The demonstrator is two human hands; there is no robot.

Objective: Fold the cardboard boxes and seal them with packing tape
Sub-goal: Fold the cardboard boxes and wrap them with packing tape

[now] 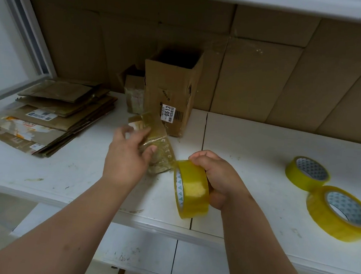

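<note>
Both my hands are busy: my left hand (128,152) grips a small taped box (156,148) on the white table (260,157), my right hand (217,179) clutches the tape roll (192,189) (strip stuck to it). Two spare rolls (323,193) lie right; flattened boxes (46,114) left.

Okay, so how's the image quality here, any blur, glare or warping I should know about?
Head view: wide-angle warping bends the white table edge and the shelf above; the left hand and the small taped box it holds look slightly motion-blurred; the tape roll in the right hand is fairly sharp; lighting is soft and even, with faint sheen on the tape.
</note>
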